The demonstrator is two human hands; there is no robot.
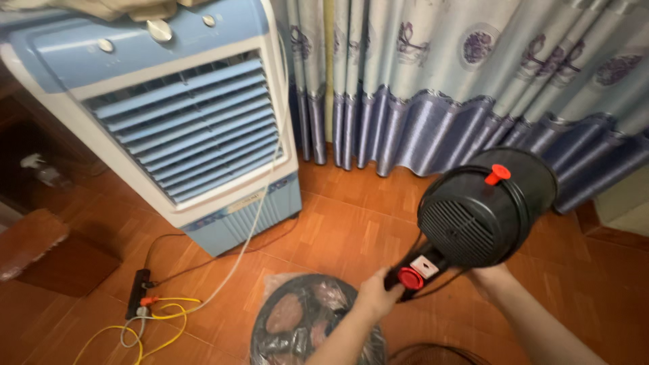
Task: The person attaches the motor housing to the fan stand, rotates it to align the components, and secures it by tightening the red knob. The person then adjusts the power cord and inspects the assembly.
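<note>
Black plastic dominated the frame: a round fan motor housing (487, 206) with a slotted rear grille and a small red knob (497, 174) on top, held up in the air over the orange-brown tiled floor (338, 230), in front of the curtain.

My left hand (377, 294) was closed around the black neck of the unit (412, 274) right by the red round button, fingers wrapped. That was the narrow part, so it served as the handle. My right hand (490, 276) was under the housing and supported the weight from below; the fingers were mostly hidden by the drum, so I couldn't tell how tightly it was closed. A black cord looped around the housing and hung down between the hands.

Housing was tilted with the grille facing me, probably so I could see the back side.

Below the left forearm, a round fan guard lay flat on the floor wrapped in a clear plastic bag (304, 318); dark blades or grille parts showed inside it, details too blurred. The edge of another wire ring showed at the bottom of frame (433, 353).

Left of that: a tall blue-and-white air cooler (182, 122) with horizontal louvres standing on the floor, its white cable running down to a black power strip (138, 290) with yellow wires tangled at it. Blue patterned curtain (439, 81) hung behind everything, reaching the floor.
</note>
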